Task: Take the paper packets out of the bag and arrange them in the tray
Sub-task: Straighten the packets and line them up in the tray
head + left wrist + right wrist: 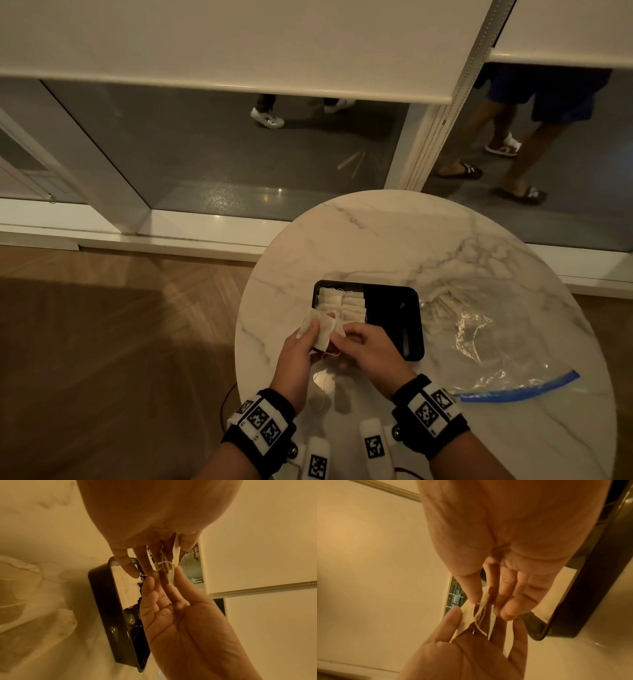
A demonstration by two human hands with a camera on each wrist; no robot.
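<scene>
A black tray (pixel 412 322) sits mid-table, with paper packets (pixel 342 303) lined up in its left half and its right half bare. Just in front of its near left corner my left hand (pixel 310 329) holds a small fan of paper packets (pixel 322 327) between thumb and fingers. My right hand (pixel 339 337) pinches the right corner of one of them. In the wrist views the packets (pixel 175 553) (pixel 467 615) with thin strings hang between both hands beside the tray (pixel 102 601) (pixel 573 601). The clear bag (pixel 496 342) lies to the right, more packets (pixel 442 308) inside.
The round marble table (pixel 376 240) ends close by on the left, with wooden floor below. The bag's blue zip strip (pixel 520 390) lies at the near right. Beyond the table, a glass wall under a blind shows the legs of people (pixel 513 144) outside.
</scene>
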